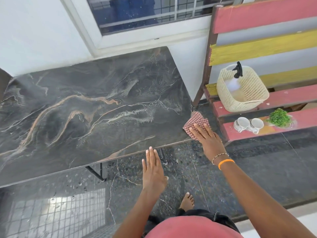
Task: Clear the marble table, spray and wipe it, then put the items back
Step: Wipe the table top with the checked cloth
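- marble surface (82,107): dark veined top, bare of items; pale streaks near its middle look like spray or wet film, though this cannot be confirmed.
- checked cloth (193,120): red-and-white, folded, lying at the near right corner of the surface, part of it overhanging the edge.
- right hand (205,136): flat and fully spread, palm pressing down on the cloth; it pins rather than grips it.
- left hand (153,167): open, fingers straight and together, holding nothing, fingertips at the near edge of the surface.
- judged stage: wiping, with the clearing done and the return of items not yet begun.
- slatted bench (277,98), right of the surface: carries a woven basket (252,93) with a spray bottle (237,73) inside, two white cups (248,125) and a small green plant (278,117).
- risk: a stroke carried past the corner could drop the cloth to the floor, since only palm pressure holds it.
- risk: a wide rightward sweep could knock the nearby cups.
- risk: bare feet on a polished floor, slippery if spray drips.
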`<action>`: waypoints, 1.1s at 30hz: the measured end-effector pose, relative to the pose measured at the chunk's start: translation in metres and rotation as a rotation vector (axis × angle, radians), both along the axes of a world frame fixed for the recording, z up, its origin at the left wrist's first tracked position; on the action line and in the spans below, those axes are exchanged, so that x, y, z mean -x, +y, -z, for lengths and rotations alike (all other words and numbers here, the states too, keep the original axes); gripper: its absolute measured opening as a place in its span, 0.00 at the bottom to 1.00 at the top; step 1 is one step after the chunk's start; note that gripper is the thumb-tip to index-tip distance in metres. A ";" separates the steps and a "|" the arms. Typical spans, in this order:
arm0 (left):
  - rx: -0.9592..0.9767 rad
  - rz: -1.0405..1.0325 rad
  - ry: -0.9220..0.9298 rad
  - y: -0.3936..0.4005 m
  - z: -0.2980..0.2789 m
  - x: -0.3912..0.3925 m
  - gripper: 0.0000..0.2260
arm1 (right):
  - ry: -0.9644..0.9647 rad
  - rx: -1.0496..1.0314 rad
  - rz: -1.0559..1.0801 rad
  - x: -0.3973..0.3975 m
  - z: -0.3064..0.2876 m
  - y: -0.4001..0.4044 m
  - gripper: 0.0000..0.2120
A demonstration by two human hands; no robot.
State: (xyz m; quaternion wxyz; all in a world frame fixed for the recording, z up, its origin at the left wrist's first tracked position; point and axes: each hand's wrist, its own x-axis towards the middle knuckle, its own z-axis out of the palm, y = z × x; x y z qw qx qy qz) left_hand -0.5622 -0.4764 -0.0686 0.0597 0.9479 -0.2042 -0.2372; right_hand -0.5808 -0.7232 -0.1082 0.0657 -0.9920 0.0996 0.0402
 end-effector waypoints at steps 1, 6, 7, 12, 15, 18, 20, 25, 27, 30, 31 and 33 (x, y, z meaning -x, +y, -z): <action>0.020 0.009 -0.003 -0.011 -0.001 0.002 0.43 | -0.011 -0.019 0.005 0.002 0.001 -0.007 0.46; 0.111 0.052 -0.035 -0.054 -0.008 0.009 0.41 | -0.170 -0.454 0.292 0.002 0.002 -0.041 0.36; 0.144 0.058 -0.023 -0.063 -0.011 0.010 0.39 | -0.221 -0.678 0.487 0.002 -0.001 -0.045 0.32; 0.462 -0.041 0.200 -0.117 -0.030 0.002 0.27 | -0.497 -1.899 1.132 0.015 -0.015 -0.062 0.21; 0.730 -0.189 0.442 -0.159 -0.042 -0.022 0.20 | -0.567 -1.982 1.004 0.018 -0.036 -0.074 0.21; 0.971 -0.223 0.810 -0.208 -0.052 -0.051 0.23 | -0.481 -1.531 0.684 0.007 -0.066 -0.090 0.27; 1.107 -0.245 1.025 -0.237 -0.053 -0.073 0.23 | -0.346 -1.170 0.371 -0.005 -0.080 -0.097 0.29; 1.185 -0.438 1.181 -0.282 -0.045 -0.121 0.15 | -0.529 -1.098 0.679 -0.039 -0.095 -0.134 0.21; 1.168 -0.474 1.240 -0.293 -0.040 -0.135 0.16 | -0.485 -1.057 0.831 -0.052 -0.099 -0.151 0.21; 1.129 -0.448 1.262 -0.306 -0.038 -0.150 0.17 | -0.402 -0.968 0.838 -0.071 -0.105 -0.168 0.22; 1.123 -0.425 1.254 -0.309 -0.038 -0.154 0.17 | -0.364 -0.941 0.849 -0.075 -0.107 -0.172 0.20; 1.118 -0.364 1.223 -0.315 -0.036 -0.163 0.18 | -0.296 -0.914 0.833 -0.083 -0.114 -0.181 0.16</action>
